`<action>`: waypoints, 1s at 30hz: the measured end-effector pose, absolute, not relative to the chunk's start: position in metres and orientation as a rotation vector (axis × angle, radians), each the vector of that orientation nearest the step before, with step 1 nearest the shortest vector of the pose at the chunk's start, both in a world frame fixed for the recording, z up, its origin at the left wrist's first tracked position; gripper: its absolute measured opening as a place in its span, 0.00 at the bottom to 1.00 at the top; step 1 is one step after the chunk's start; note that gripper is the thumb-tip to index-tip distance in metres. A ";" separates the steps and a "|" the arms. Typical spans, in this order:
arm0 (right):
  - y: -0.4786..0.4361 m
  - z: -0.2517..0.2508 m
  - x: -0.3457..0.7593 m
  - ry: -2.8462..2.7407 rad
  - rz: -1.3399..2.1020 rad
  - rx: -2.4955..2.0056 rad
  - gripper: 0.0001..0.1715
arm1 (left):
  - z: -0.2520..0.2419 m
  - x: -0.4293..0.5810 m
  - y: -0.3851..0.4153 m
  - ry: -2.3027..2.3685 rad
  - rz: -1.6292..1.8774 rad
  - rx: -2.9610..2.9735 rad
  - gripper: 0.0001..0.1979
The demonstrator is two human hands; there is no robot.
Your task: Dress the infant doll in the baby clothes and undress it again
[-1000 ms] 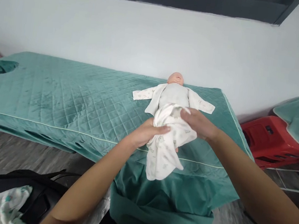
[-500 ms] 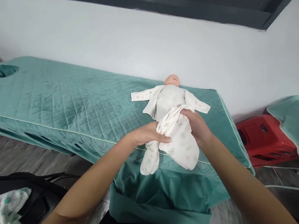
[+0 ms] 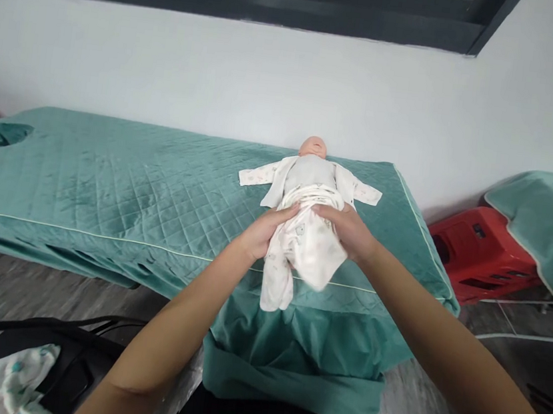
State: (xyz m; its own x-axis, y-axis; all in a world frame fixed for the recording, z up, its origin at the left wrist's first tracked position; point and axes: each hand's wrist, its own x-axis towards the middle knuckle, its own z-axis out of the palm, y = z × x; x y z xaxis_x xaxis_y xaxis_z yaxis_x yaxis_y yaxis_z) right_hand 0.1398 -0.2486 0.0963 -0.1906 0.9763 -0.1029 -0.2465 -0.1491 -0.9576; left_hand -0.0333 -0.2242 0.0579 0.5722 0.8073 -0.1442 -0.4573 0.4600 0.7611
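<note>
A baby doll (image 3: 313, 147) lies on its back on a green quilted bed (image 3: 169, 174), its head toward the wall. Its white printed jacket (image 3: 280, 179) is spread out with both sleeves to the sides. Over the doll's lower body are white printed baby pants (image 3: 314, 248), bunched at the waist, with the legs hanging toward the bed's front edge. My left hand (image 3: 268, 229) grips the pants at the left of the waist, thumb on top. On the other side my right hand (image 3: 347, 228) is closed on the waist as well. The doll's legs are hidden by the cloth.
A red plastic stool (image 3: 485, 253) stands right of the bed, beside another green-covered surface (image 3: 552, 220). At the lower left, a white patterned cloth (image 3: 8, 379) lies on a black bag or seat. A white wall (image 3: 172, 73) runs behind the bed.
Both hands have moved up toward the doll's middle, drawing the pants higher over its body. The waist, bunched and tilted before, now lies across the doll's belly.
</note>
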 end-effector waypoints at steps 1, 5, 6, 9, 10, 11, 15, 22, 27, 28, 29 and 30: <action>-0.248 0.100 0.139 -1.019 1.525 -0.998 0.21 | 0.057 -0.035 -0.226 0.537 0.800 0.770 0.31; -0.249 0.108 0.138 -0.912 1.572 -0.875 0.20 | 0.055 -0.042 -0.230 0.512 0.732 0.884 0.38; -0.250 0.108 0.138 -0.903 1.590 -0.849 0.20 | 0.056 -0.043 -0.230 0.508 0.742 0.888 0.37; -0.255 0.104 0.136 -0.925 1.579 -0.821 0.23 | 0.064 -0.041 -0.227 0.499 0.846 0.796 0.28; -0.257 0.102 0.136 -0.952 1.576 -0.826 0.25 | 0.067 -0.040 -0.226 0.493 0.890 0.751 0.26; -0.259 0.099 0.137 -0.986 1.585 -0.839 0.27 | 0.070 -0.038 -0.225 0.486 0.918 0.715 0.24; -0.260 0.090 0.151 -1.170 1.711 -0.923 0.33 | 0.076 -0.029 -0.227 0.487 0.919 0.705 0.21; -0.260 0.074 0.178 -1.219 1.631 -1.141 0.30 | 0.059 -0.021 -0.225 0.668 0.750 0.902 0.23; -0.273 0.044 0.184 -1.157 1.638 -1.276 0.25 | 0.052 -0.014 -0.210 1.038 0.519 1.523 0.20; -0.277 0.038 0.184 -1.147 1.654 -1.283 0.24 | 0.053 -0.010 -0.208 1.100 0.432 1.717 0.19; -0.280 0.032 0.183 -1.140 1.663 -1.288 0.23 | 0.053 -0.006 -0.207 1.155 0.331 1.896 0.19; -0.283 0.025 0.183 -1.141 1.661 -1.305 0.23 | 0.053 -0.001 -0.208 1.198 0.232 2.041 0.19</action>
